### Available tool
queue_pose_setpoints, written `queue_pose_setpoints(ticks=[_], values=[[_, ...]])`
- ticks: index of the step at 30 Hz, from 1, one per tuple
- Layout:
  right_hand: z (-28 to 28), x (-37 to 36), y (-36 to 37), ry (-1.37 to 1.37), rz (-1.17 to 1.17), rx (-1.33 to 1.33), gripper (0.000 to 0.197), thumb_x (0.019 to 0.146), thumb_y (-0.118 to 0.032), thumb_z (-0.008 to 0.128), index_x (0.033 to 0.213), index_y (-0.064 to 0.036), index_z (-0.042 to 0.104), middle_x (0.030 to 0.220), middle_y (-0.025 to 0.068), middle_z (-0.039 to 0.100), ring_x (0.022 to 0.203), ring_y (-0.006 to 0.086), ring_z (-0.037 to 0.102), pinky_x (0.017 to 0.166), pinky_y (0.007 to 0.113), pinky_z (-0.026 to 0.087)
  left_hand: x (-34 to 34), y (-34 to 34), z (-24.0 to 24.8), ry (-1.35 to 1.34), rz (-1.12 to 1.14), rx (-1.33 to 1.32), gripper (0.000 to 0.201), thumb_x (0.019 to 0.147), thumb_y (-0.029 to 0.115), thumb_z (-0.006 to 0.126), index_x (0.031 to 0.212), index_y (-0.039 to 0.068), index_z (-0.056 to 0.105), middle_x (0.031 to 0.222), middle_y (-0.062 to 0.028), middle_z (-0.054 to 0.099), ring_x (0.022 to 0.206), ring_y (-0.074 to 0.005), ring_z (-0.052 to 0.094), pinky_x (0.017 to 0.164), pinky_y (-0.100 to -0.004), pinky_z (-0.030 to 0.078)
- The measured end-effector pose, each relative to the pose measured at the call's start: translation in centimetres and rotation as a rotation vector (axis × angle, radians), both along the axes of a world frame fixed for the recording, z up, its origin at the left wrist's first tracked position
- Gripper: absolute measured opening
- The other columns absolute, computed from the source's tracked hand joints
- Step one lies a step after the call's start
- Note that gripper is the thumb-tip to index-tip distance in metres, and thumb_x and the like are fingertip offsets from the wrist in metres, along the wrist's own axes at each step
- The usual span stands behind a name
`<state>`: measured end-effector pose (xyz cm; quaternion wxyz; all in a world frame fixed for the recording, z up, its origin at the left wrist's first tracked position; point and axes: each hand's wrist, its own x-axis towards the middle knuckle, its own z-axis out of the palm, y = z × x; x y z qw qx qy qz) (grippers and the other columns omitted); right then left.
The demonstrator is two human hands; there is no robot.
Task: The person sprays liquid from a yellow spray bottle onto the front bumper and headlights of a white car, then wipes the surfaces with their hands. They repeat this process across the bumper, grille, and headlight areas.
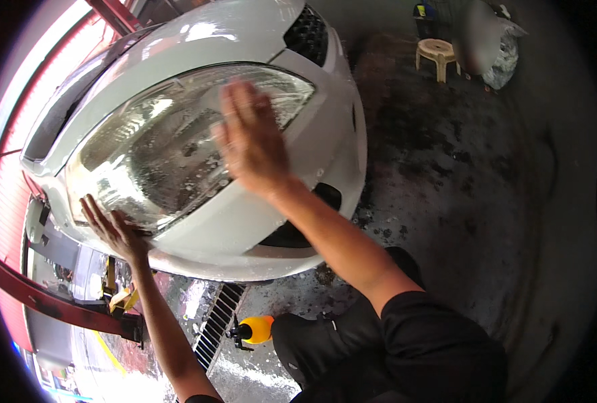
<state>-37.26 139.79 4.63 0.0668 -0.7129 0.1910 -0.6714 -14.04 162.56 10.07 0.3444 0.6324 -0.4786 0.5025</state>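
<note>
Silvery headlight point(160, 151) apparently under blurred right hand point(252, 140)

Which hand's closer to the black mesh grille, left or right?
Right. The right hand is below-left of the grille, over the headlight; the left hand is farther, at the headlight's lower-left end.

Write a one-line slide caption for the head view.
Bare left hand and blurred right hand at the wet, transparent headlight of a glossy white car.

Wide head view — looking down and forward; near the headlight point(167, 144).
</note>
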Motion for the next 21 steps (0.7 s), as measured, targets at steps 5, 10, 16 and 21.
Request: queue_pose_setpoints(ticks=[5,10,16,21], values=[[-1.4,0.5,-2.4,-0.128,-0.145,0.329,0.061,0.108,-0.037,0.04,0.152,0.0063,0.035,0.159,0.0277,0.029,0.15,0.0405,0.025,0.123,0.05,0.025,-0.6,-0.4,0.8,0.008,0.032,-0.026,0.065,0.106,0.051,0.032,0.157,0.012,0.038,0.165,-0.0154,0.029,0.154,-0.0351,0.021,0.123,-0.0522,0.013],[0.1,3.3,6.6,0.177,0.139,-0.239,0.07,0.097,-0.031,0.063,0.155,-0.0041,0.036,0.164,0.0193,0.026,0.152,0.0385,0.024,0.123,0.055,0.022,-0.6,0.1,0.7,0.027,0.007,-0.02,0.061,0.106,0.046,0.036,0.156,0.011,0.039,0.165,-0.0157,0.028,0.153,-0.036,0.021,0.123,-0.0515,0.014],[3.4,0.8,-0.6,-0.112,-0.024,0.218,0.054,0.108,-0.033,0.039,0.144,0.0073,0.045,0.152,0.0283,0.041,0.145,0.0424,0.034,0.121,0.051,0.024,-1.0,0.3,0.8,0.055,0.071,-0.037,0.062,0.104,0.048,0.034,0.158,0.017,0.038,0.167,-0.0106,0.026,0.155,-0.0334,0.018,0.123,-0.0556,0.007],[8.2,10.3,11.2,0.151,0.069,-0.49,0.059,0.099,-0.03,0.054,0.147,0.0031,0.043,0.151,0.0224,0.046,0.135,0.0431,0.046,0.118,0.056,0.03,0.0,-0.5,0.4,0.089,0.03,-0.029,0.065,0.105,0.054,0.032,0.157,0.017,0.038,0.167,-0.0105,0.025,0.155,-0.0326,0.018,0.123,-0.055,0.008]])
